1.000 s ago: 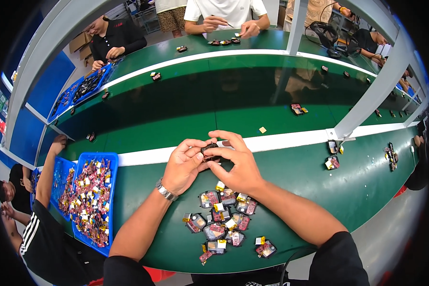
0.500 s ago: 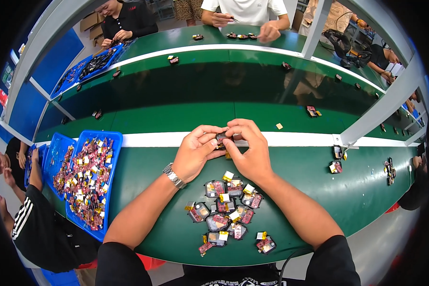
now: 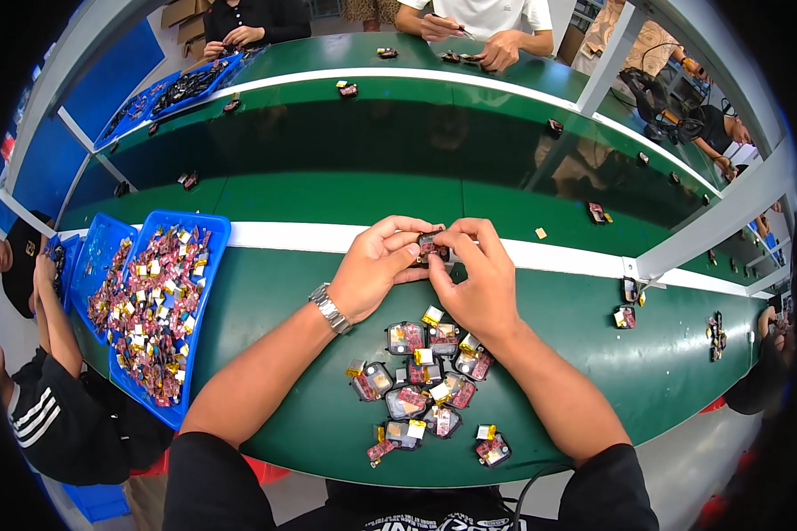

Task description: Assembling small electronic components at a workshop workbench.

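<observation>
Between my hands, above the near edge of the white rail, is a small black plastic casing [image 3: 432,247] with a reddish circuit board in it. My left hand [image 3: 374,273] grips its left side between thumb and fingers. On the other side, my right hand [image 3: 480,276] has its bent fingers and thumb closed on the casing; its fingertips partly cover the board. Toward me on the green table lies a cluster of similar casings [image 3: 406,337], with red boards and small silvery-yellow battery packs. One more casing [image 3: 493,449] lies apart at the right.
Left of my arms, a blue tray [image 3: 224,243] holds many red boards with battery packs; another blue tray [image 3: 95,252] adjoins it. Grey frame posts [image 3: 717,226] rise at the right. Casings dot the green conveyor [image 3: 345,196]. Other people work across from me and at both sides.
The view has shifted slightly. My right fingers have curled in closer on the casing, and more of its board shows now. Across the belt, a person's hand has moved onto the casings there.
</observation>
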A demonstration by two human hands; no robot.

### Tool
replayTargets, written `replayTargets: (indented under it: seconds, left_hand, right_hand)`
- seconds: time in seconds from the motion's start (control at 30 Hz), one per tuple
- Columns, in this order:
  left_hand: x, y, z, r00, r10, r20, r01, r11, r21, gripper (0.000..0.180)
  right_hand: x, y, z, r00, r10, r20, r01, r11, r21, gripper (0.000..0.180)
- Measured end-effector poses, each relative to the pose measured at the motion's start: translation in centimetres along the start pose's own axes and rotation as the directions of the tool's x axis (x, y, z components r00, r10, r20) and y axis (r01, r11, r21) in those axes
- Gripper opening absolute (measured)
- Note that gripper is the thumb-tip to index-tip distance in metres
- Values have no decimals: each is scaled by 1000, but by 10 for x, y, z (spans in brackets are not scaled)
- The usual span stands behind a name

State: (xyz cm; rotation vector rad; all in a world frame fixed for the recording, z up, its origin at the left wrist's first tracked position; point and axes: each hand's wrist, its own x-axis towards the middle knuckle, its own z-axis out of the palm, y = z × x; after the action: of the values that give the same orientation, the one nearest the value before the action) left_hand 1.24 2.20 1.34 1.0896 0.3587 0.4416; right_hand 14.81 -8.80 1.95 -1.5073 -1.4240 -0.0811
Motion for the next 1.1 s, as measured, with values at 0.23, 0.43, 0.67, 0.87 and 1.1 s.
replayTargets:
  seconds: [0.23, 0.43, 0.67, 0.87, 1.1]
  left_hand:
    - [1, 1, 1, 1000, -22, 1, 22, 998, -54, 25]
    - [0, -2, 8, 995, 38, -97, -33, 998, 54, 22]
    - [2, -4, 10, 992, 53, -111, -43, 995, 90, 22]
    - [2, -6, 11, 988, 85, -128, -63, 984, 168, 22]
    - [0, -4, 13, 988, 104, -117, -73, 967, 243, 26]
  right_hand:
    - [-3, 2, 0, 999, -26, 19, 28, 994, -108, 21]
    - [1, 5, 1, 999, -15, 28, 15, 1000, -27, 23]
    - [1, 19, 2, 967, 244, 71, -254, 917, 307, 18]
    - [1, 12, 5, 977, 214, 28, -214, 944, 253, 15]
    - [-2, 6, 7, 972, 233, -10, -226, 952, 205, 14]
